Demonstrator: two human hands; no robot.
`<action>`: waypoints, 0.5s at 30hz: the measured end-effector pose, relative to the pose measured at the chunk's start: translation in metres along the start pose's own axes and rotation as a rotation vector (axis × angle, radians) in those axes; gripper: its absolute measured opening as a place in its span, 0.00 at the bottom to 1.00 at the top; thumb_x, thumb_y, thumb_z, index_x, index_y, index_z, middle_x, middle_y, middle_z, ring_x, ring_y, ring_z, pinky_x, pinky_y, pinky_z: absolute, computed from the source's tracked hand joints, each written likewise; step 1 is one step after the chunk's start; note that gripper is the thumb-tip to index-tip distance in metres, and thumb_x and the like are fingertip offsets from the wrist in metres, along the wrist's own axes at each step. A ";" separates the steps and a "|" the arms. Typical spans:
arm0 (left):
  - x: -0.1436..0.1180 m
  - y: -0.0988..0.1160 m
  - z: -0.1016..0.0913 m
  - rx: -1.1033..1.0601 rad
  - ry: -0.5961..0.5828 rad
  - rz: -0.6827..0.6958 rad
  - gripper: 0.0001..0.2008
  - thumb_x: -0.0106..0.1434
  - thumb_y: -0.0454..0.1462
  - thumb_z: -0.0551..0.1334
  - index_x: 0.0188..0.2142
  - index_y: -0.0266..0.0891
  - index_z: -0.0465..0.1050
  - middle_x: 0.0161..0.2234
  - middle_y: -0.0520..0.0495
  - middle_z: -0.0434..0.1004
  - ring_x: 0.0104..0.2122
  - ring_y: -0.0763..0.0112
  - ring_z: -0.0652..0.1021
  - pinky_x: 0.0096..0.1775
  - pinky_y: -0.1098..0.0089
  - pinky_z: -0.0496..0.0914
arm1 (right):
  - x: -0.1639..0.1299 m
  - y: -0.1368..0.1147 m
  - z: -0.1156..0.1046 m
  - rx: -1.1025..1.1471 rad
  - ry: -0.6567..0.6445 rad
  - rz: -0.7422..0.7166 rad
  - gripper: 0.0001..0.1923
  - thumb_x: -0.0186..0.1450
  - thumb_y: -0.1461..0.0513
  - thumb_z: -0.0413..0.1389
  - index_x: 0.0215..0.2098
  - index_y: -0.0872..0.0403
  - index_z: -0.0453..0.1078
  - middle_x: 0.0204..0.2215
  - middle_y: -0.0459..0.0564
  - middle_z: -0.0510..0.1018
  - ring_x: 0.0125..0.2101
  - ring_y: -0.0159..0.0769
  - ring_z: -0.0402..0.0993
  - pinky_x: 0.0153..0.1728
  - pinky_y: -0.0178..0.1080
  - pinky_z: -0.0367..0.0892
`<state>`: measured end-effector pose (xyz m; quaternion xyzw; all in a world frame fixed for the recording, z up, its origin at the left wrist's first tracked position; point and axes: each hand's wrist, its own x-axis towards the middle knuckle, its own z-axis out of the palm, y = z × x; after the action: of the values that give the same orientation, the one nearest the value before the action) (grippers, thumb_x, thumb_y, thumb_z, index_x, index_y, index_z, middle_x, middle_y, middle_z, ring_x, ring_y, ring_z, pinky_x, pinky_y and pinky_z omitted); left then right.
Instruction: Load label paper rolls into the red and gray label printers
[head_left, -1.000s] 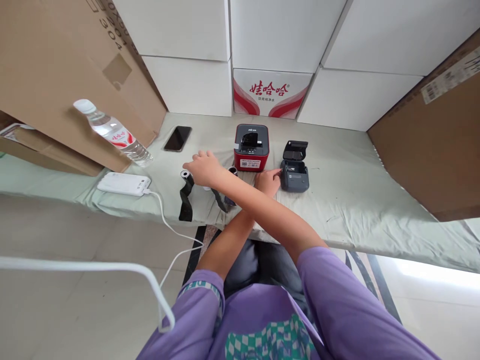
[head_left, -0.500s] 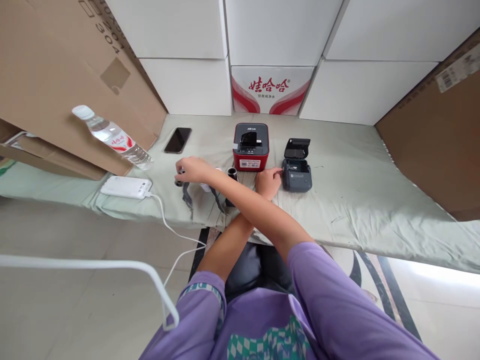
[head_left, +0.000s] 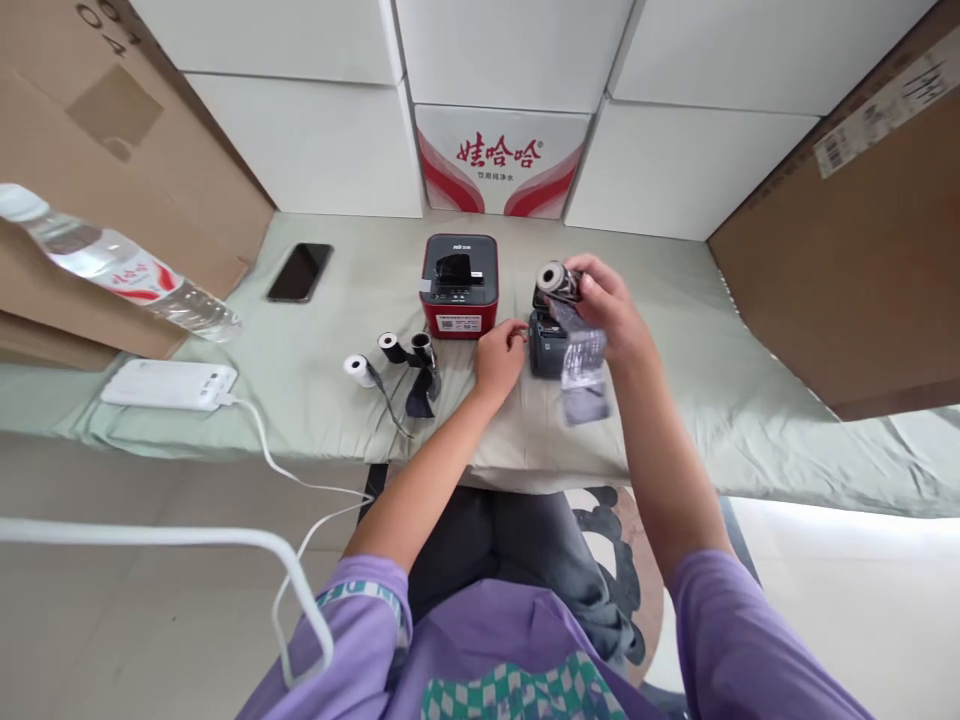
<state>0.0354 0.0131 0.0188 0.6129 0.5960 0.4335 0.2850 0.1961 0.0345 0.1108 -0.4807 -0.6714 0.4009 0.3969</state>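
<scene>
The roll (head_left: 556, 279) with its loose strip hanging down was held up in the right hand (head_left: 611, 312), the fingers closed around it, just above the small grey printer (head_left: 547, 345) on the counter (head_left: 705, 400). Half a second earlier that hand had been far over on the left, crossed above the other arm and reaching among the rolls; it had since swung back across to the right with this roll in its grip, and the arms no longer crossed. The left hand (head_left: 498, 357) rested on the counter as before, loosely curled, its fingertips touching the printer's left side and holding nothing. Two black rolls (head_left: 409, 349) and a white roll (head_left: 358, 368) lay left of that hand, a dark strip trailing from them toward the counter's edge. The red printer (head_left: 459, 285) stood just behind the left hand. Further left lay a phone (head_left: 300, 271), a white power bank (head_left: 169, 384) with its cable, and a water bottle (head_left: 112, 266) leaning against a cardboard box. White boxes (head_left: 495, 160) were stacked behind the counter
</scene>
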 end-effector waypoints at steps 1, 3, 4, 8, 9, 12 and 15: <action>-0.001 -0.001 0.001 -0.018 0.023 0.015 0.18 0.68 0.29 0.55 0.47 0.42 0.82 0.39 0.48 0.87 0.42 0.66 0.84 0.47 0.70 0.75 | 0.000 0.013 -0.013 -0.086 0.035 0.013 0.34 0.68 0.33 0.49 0.57 0.48 0.65 0.45 0.56 0.79 0.42 0.43 0.78 0.40 0.42 0.73; -0.002 -0.003 0.002 -0.039 0.056 0.051 0.17 0.67 0.28 0.55 0.46 0.41 0.82 0.36 0.49 0.85 0.39 0.67 0.84 0.45 0.71 0.75 | 0.003 0.038 -0.026 -0.200 0.070 0.039 0.33 0.68 0.35 0.50 0.57 0.48 0.65 0.48 0.56 0.79 0.46 0.44 0.78 0.44 0.42 0.72; -0.002 -0.004 0.003 -0.038 0.062 0.068 0.17 0.66 0.28 0.55 0.45 0.41 0.81 0.35 0.49 0.84 0.37 0.67 0.83 0.45 0.71 0.74 | 0.004 0.049 -0.028 -0.217 0.073 0.046 0.31 0.68 0.37 0.51 0.57 0.49 0.65 0.49 0.57 0.79 0.48 0.44 0.78 0.45 0.42 0.72; -0.001 -0.008 0.004 -0.042 0.065 0.112 0.17 0.65 0.28 0.55 0.45 0.40 0.81 0.32 0.49 0.81 0.34 0.69 0.81 0.43 0.71 0.73 | 0.007 0.068 -0.022 -0.209 0.049 0.056 0.23 0.68 0.50 0.54 0.57 0.51 0.66 0.52 0.56 0.80 0.53 0.45 0.75 0.50 0.44 0.71; -0.001 -0.009 0.004 -0.040 0.058 0.107 0.17 0.66 0.28 0.55 0.44 0.40 0.81 0.31 0.50 0.81 0.33 0.69 0.80 0.42 0.72 0.73 | 0.007 0.069 -0.021 -0.222 0.047 0.060 0.22 0.68 0.52 0.54 0.57 0.51 0.66 0.52 0.55 0.80 0.52 0.45 0.75 0.51 0.44 0.71; 0.000 -0.010 0.004 -0.034 0.026 0.099 0.17 0.65 0.27 0.55 0.45 0.41 0.80 0.30 0.51 0.80 0.31 0.71 0.78 0.39 0.73 0.72 | 0.004 0.070 -0.021 -0.277 0.060 0.057 0.19 0.66 0.57 0.53 0.54 0.51 0.67 0.48 0.54 0.80 0.50 0.44 0.75 0.51 0.44 0.70; 0.001 -0.009 0.005 -0.037 -0.006 0.121 0.17 0.65 0.28 0.56 0.46 0.41 0.80 0.31 0.51 0.80 0.29 0.72 0.76 0.38 0.73 0.71 | 0.004 0.071 -0.022 -0.317 0.062 0.021 0.17 0.65 0.58 0.51 0.51 0.52 0.68 0.44 0.53 0.79 0.47 0.42 0.75 0.50 0.43 0.69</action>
<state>0.0350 0.0155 0.0089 0.6437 0.5489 0.4589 0.2715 0.2390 0.0569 0.0540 -0.5563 -0.7087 0.2792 0.3322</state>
